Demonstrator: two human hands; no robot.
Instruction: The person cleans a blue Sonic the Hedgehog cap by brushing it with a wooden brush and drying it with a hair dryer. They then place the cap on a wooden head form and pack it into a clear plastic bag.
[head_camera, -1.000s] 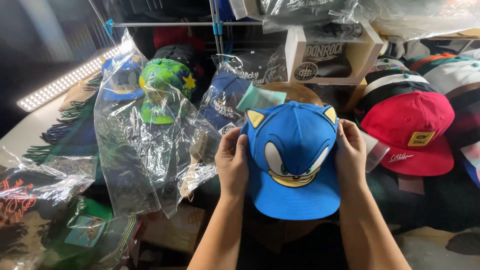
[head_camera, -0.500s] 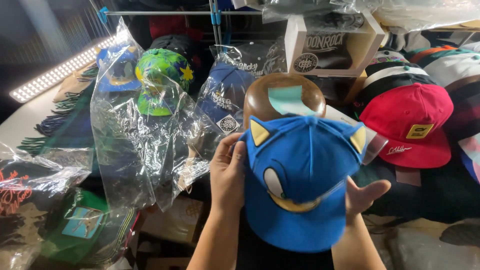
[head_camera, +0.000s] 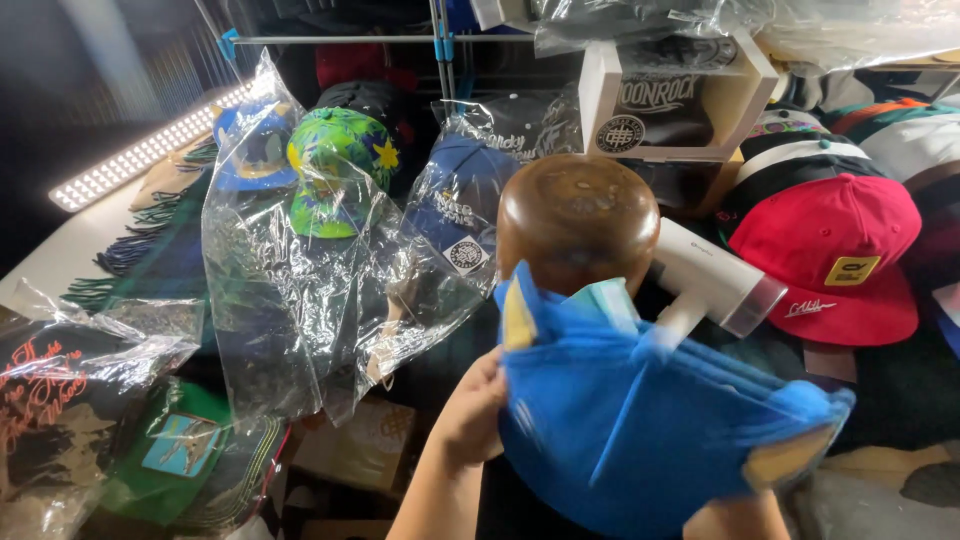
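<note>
- Fingers (head_camera: 487, 385) of the left hand (head_camera: 470, 415) curl onto the left edge of the blue cap (head_camera: 640, 430), grasping it; thumb side faces the camera.
- Right hand: hidden behind the cap; only a strip of forearm shows at the bottom edge. Cannot tell whether its fingers grip or are loose.
- Blue cap: bright blue fabric, motion-blurred, held in the air low and right of centre, just in front of and below the wooden head form (head_camera: 578, 220). Two pointed ears with yellow inner faces, one at upper left, one at lower right. A pale teal patch shows near the top edge.
- Change versus half a second earlier: cap then sat upright with its cartoon face turned to the camera, covering most of the wooden form. Now it is lower and tipped over, the face no longer readable, and the form's rounded brown top stands fully exposed.
- Change, right hand: earlier its open palm showed below the brim; now covered.
- White handheld steamer (head_camera: 715, 275) lies just right of the form, visible now that the cap has dropped.
- Surroundings: crowded stall display. Red cap (head_camera: 830, 250) with a yellow patch at right; green floral cap (head_camera: 335, 165) and navy cap (head_camera: 455, 205) inside clear plastic bags (head_camera: 290, 310) at left centre.
- White box (head_camera: 680, 95) with a dark cap behind the form.
- LED light strip (head_camera: 140, 155) glows at far left; background is dark.
</note>
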